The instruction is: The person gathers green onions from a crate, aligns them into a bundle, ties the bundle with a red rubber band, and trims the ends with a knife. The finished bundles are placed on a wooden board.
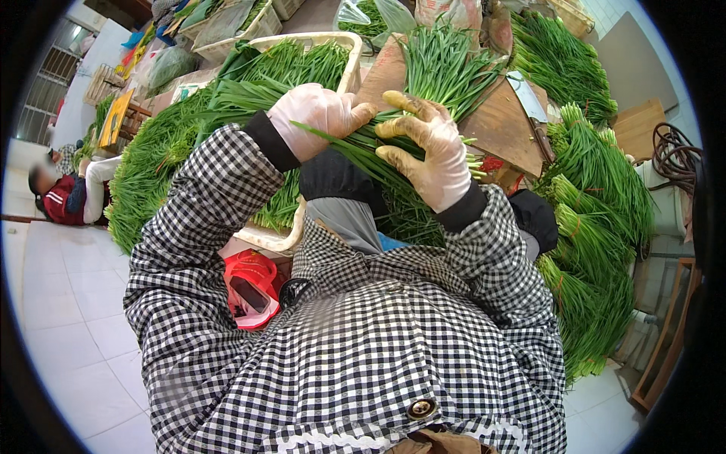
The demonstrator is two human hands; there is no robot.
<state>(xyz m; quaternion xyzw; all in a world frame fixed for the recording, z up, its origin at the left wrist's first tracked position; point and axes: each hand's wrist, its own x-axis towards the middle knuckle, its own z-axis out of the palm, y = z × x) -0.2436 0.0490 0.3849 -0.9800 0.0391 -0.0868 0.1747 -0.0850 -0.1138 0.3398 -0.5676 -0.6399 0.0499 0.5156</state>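
My left hand (320,120), in a thin whitish glove, is shut around a bunch of garlic chives (244,97). Their leaves reach left over a cream plastic crate (353,54), and pale stem ends show to the right. Over the stem side, my right hand (428,147) has its gloved, yellow-stained fingers spread; its palm is hidden. Beyond it, loose chives (445,71) lie on a wooden board (496,122). A cleaver (527,97) rests at the board's right side, its handle pointing towards me. More chives lie below my hands, between my knees.
Tied chive bundles are piled at right (592,227) and left (159,153). A red bag (247,264) with a phone (250,295) is beside my left elbow. A coiled hose (678,150) hangs far right. A person (65,196) sits at far left.
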